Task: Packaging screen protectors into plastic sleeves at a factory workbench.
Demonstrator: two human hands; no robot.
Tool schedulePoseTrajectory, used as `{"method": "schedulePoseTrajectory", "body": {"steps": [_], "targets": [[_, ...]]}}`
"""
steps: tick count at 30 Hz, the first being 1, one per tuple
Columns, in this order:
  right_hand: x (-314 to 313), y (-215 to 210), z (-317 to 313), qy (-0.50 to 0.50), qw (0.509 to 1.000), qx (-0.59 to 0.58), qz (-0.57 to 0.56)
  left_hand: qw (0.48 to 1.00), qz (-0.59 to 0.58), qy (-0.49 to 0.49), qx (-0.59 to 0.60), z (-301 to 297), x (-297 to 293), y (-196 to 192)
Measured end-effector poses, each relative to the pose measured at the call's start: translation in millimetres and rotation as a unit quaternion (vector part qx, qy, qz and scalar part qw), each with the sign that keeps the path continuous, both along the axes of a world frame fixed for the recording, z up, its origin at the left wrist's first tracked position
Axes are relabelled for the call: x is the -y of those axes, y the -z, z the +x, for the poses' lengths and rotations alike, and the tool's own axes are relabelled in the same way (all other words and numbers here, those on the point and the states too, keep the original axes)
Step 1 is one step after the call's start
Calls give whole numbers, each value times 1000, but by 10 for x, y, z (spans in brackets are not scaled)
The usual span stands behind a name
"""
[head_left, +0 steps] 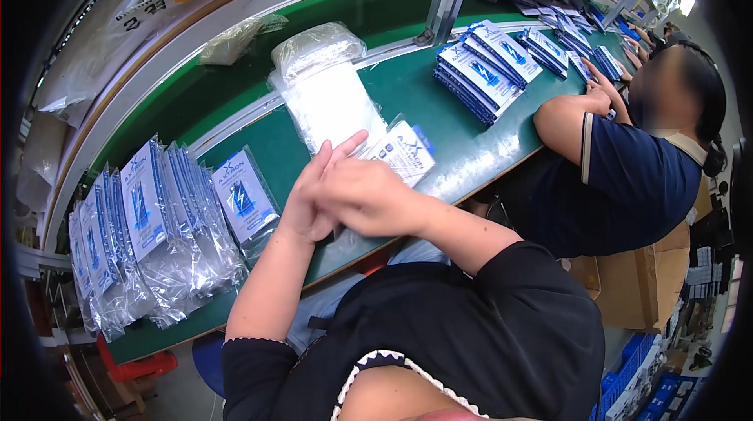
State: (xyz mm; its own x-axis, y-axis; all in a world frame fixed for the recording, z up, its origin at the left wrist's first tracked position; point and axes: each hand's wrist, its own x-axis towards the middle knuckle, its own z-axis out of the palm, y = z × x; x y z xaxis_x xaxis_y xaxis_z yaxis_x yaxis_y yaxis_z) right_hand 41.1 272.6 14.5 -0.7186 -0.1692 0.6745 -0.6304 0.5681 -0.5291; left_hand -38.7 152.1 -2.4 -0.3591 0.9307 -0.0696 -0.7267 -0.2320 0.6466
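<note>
Head view: the person's left hand (314,197) and right hand (365,195) meet over the near edge of the green counter (439,99), the right palm folded across the left, whose fingers point up and far. Between them sits a flat white-and-blue packet (408,153) in glossy clear film, its far half sticking out past the fingers; whether either grip is clenched on it I cannot tell. Just beyond lies a soft heap of clear plastic bags (325,92). At near left a fanned row of finished packets (149,225) leans upright, crinkled film catching light, with one loose packet (245,197) beside it. Bare green matting lies open to the right, up to the neat stacks of packets (486,68) by a co-worker's hand (600,96).
</note>
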Motion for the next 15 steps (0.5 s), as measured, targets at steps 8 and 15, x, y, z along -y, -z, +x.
{"method": "schedulePoseTrajectory", "body": {"steps": [8,15], "targets": [[-106,-93,73,79,985,-117,-97,991,-11,-107,78,-214,5,109],[-517,269,-32,383,920,-51,-61,946,-56,-302,-108,-66,316,-249]]}}
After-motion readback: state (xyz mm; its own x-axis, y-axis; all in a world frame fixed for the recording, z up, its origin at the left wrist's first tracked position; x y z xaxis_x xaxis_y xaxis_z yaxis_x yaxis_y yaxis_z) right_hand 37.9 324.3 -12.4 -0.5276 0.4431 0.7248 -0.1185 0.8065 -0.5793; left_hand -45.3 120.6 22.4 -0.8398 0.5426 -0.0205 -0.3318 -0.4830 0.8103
